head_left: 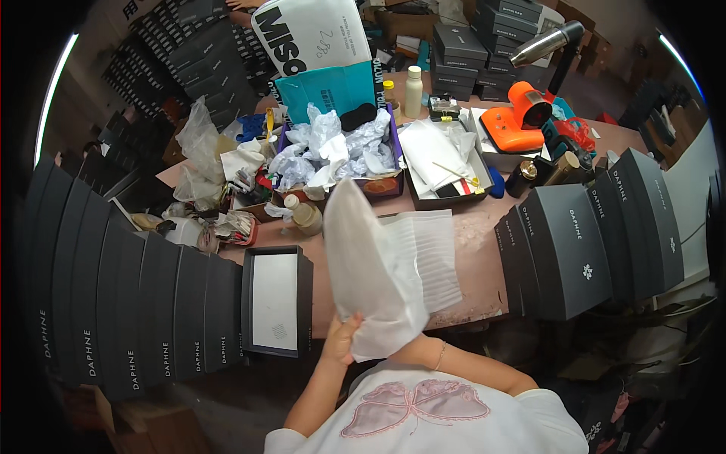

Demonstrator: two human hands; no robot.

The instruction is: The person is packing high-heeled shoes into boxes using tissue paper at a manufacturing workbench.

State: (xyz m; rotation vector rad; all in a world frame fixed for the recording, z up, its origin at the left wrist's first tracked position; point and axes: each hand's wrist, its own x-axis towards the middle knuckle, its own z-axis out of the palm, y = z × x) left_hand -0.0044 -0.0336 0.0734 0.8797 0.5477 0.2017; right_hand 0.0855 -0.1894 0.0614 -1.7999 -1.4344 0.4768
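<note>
My left hand grips the lower edge of a white foam bag that I hold up over the front of the pink table. My right hand is hidden behind the bag; only its wrist with a thin bracelet shows below it. A stack of white foam sheets lies on the table just behind the bag. To the left of my left hand an open black box with a white lining lies flat.
Rows of upright black boxes stand at the left and right. Farther back sit a purple box of crumpled white paper, a box of white sheets, an orange tape dispenser, bottles and a lamp.
</note>
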